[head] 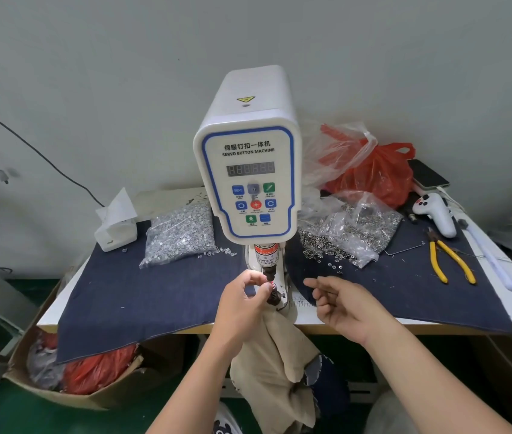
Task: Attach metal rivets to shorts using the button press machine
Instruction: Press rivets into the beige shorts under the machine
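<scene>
The white servo button machine [247,180] stands at the table's middle, its punch head [268,270] pointing down over the lower die [275,297]. Beige shorts [275,355] hang from the die down below the table edge. My left hand [243,303] is at the die, thumb and forefinger pinching a small rivet just under the punch, where a red light spot shows. My right hand [340,303] hovers to the right of the die, fingers loosely spread and holding nothing.
Dark denim cloth [142,292] covers the table. A bag of rivet pins [179,234] lies left of the machine; a bag of rivet caps [348,233] lies right, with loose ones spilled. Yellow pliers [450,261], a white handheld device [436,214], a phone and a red bag sit far right.
</scene>
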The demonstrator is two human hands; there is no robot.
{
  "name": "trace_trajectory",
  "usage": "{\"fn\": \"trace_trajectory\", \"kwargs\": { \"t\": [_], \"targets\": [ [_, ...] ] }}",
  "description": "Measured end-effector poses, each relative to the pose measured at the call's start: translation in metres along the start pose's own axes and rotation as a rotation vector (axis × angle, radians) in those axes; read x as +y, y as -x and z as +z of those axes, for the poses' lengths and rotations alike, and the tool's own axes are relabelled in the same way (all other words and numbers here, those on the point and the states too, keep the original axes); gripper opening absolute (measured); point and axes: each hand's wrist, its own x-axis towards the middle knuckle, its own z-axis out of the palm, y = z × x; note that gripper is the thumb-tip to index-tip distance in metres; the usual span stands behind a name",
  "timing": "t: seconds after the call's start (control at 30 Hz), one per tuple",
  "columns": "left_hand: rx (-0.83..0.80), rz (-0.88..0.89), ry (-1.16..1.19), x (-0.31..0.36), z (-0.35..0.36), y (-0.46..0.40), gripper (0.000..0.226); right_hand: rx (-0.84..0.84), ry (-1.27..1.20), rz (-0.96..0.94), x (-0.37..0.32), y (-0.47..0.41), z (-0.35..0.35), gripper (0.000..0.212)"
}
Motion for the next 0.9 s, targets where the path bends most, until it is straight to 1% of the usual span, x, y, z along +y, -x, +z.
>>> {"fn": "trace_trajectory", "kwargs": {
  "t": [0.33, 0.43, 0.47, 0.6, 0.7, 0.8, 0.9],
  "targets": [
    [-0.023, 0.004, -0.157, 0.009, -0.003, -0.004, 0.012, -0.008, 0.05, -0.043, -0.002, 0.011, 0.013, 0.029],
    [-0.028, -0.013, -0.091, 0.009, -0.004, -0.001, 0.007, -0.017, 0.093, -0.07, -0.001, 0.015, 0.016, 0.026],
    [-0.028, -0.031, -0.035, 0.008, -0.006, 0.0, 0.006, -0.019, 0.135, -0.091, -0.001, 0.017, 0.017, 0.025],
    [-0.024, -0.136, 0.083, 0.001, -0.017, 0.002, 0.024, -0.014, 0.451, -0.223, 0.005, 0.023, 0.02, 0.015],
    [-0.033, -0.171, 0.149, -0.003, -0.022, 0.003, 0.034, -0.056, 0.646, -0.308, 0.011, 0.027, 0.023, 0.021],
    [-0.027, -0.168, 0.137, -0.003, -0.023, 0.002, 0.032, -0.063, 0.703, -0.327, 0.014, 0.029, 0.026, 0.024],
    [0.023, -0.12, 0.014, -0.004, -0.024, 0.002, 0.023, -0.007, 0.775, -0.363, 0.015, 0.03, 0.029, 0.019]
  ]
}}
